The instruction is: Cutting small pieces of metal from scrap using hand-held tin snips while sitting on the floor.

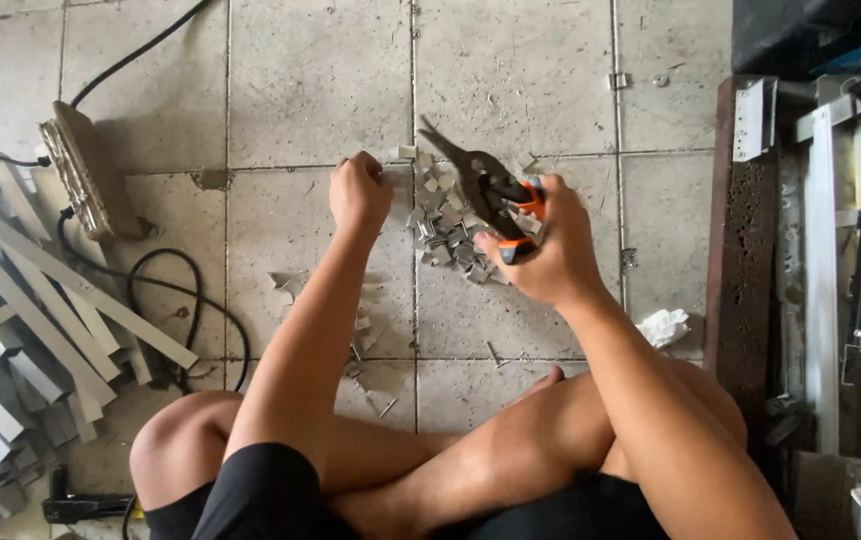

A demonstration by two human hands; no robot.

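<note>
My right hand grips a pair of metal snips by their orange and black handles, the dark blades open and pointing up and left. My left hand is closed into a fist just left of the snips, pinching a small grey metal piece between blade and fingers. Beneath both hands lies a heap of small cut metal pieces on the tiled floor. I sit cross-legged, knees at the bottom of the view.
A stack of long grey metal strips lies at the left, with a power board and black cables beside it. A crumpled white cloth sits at the right, near a brown beam and metal frames.
</note>
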